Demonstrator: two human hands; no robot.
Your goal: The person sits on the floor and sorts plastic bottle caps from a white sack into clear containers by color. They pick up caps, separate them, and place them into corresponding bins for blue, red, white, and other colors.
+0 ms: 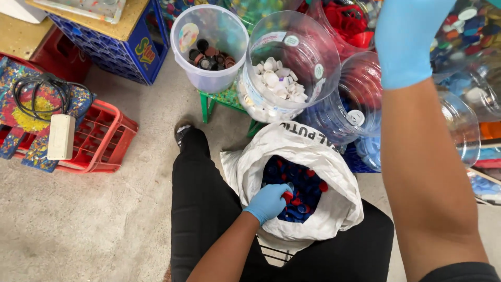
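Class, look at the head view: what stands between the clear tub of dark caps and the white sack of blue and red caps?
In the head view, the clear plastic tub of white bottle caps stands between them, on a green stool.

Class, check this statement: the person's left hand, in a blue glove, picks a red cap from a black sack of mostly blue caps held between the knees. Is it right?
Not quite. The sack is white, not black, as the head view shows. The rest holds: the gloved left hand grips a red cap among mostly blue caps in the sack between the knees.
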